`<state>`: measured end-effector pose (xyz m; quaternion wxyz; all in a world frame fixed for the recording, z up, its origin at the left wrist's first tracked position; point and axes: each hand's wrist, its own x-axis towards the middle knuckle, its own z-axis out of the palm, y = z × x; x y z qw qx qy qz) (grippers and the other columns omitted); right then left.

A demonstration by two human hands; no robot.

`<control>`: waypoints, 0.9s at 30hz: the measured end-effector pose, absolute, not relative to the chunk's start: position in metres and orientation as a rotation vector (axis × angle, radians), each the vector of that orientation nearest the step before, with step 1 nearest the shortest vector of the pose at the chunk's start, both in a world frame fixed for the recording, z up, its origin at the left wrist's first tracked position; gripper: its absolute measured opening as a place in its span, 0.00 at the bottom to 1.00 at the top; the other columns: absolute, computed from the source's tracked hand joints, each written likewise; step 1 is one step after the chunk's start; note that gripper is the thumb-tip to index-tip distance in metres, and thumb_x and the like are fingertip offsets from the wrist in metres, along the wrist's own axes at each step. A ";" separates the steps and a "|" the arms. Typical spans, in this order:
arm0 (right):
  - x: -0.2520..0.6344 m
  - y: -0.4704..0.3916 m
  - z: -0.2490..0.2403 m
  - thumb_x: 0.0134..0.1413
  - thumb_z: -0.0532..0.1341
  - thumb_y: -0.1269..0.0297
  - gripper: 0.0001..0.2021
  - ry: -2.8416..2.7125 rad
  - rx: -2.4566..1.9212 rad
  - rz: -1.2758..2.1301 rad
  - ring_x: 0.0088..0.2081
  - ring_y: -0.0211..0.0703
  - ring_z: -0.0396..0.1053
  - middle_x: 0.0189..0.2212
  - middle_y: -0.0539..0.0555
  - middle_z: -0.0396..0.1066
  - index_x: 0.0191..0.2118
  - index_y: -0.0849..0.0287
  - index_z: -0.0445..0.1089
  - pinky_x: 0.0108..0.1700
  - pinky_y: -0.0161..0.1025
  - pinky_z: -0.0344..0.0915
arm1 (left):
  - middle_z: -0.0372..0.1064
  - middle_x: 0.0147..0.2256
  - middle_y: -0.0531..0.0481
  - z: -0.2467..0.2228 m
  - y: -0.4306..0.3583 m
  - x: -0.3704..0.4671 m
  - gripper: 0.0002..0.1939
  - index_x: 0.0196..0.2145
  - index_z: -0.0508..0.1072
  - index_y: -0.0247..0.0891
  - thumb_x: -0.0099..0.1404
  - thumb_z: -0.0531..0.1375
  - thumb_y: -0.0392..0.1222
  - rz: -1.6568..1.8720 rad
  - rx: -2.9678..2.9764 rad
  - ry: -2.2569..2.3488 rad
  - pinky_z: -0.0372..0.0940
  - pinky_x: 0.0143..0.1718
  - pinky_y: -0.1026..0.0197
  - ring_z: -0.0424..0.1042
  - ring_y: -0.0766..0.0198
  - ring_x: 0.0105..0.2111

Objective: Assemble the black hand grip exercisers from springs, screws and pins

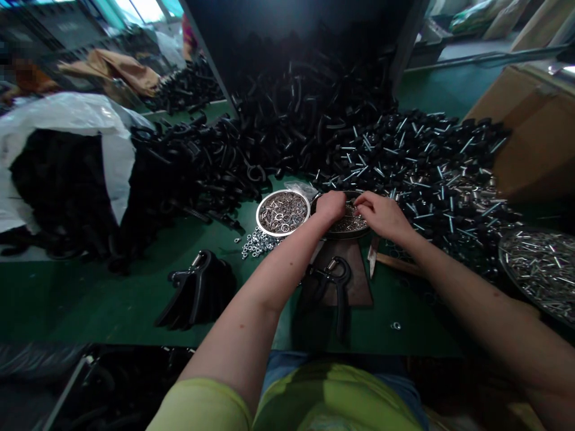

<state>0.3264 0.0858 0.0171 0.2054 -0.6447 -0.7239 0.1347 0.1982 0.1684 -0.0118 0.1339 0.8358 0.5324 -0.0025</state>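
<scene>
My left hand (pixel 331 205) is closed, with its fingers curled down over the left part of a dark bowl (pixel 342 234) of small metal parts. Over the right side of that bowl, my right hand (pixel 384 215) has its thumb and fingertips pinched together. What either hand holds, if anything, is too small or hidden to make out. Below my forearms, a black hand gripper (pixel 341 293) with a metal spring lies on a brown plate (pixel 363 293). More black hand grippers (pixel 197 293) stand bunched together to the left.
A white-rimmed bowl (pixel 259 220) holds small pins and rings; loose nuts (pixel 258 244) lie beside it. A wooden-handled hammer (pixel 398 263) rests at right. Black handles (pixel 202 161) and knobbed screws (pixel 426 155) are heaped behind. At right are a cardboard box (pixel 530 131) and a pin-filled basin (pixel 505 254).
</scene>
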 end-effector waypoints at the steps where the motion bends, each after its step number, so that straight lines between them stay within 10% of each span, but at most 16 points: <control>1: 0.326 0.075 0.018 0.54 0.52 0.68 0.11 -1.937 -1.718 0.489 0.32 0.41 0.70 0.32 0.51 0.76 0.42 0.58 0.66 0.37 0.37 0.61 | 0.72 0.43 0.38 -0.013 0.169 0.199 0.14 0.43 0.74 0.34 0.61 0.55 0.38 -0.003 2.425 1.540 0.65 0.44 0.57 0.71 0.54 0.43; 8: 0.317 0.021 -0.001 0.52 0.57 0.64 0.05 -1.840 -1.466 1.089 0.27 0.38 0.67 0.29 0.50 0.73 0.33 0.58 0.67 0.32 0.36 0.61 | 0.71 0.46 0.40 -0.016 0.167 0.197 0.15 0.45 0.73 0.34 0.61 0.56 0.38 0.067 2.429 1.463 0.63 0.47 0.59 0.69 0.56 0.47; 27: 0.290 0.024 -0.009 0.52 0.58 0.71 0.04 -2.256 -1.433 0.825 0.36 0.40 0.67 0.31 0.53 0.69 0.30 0.60 0.70 0.40 0.37 0.61 | 0.74 0.36 0.49 -0.004 0.157 0.175 0.07 0.39 0.68 0.35 0.65 0.54 0.38 0.543 1.964 1.362 0.66 0.34 0.65 0.72 0.69 0.31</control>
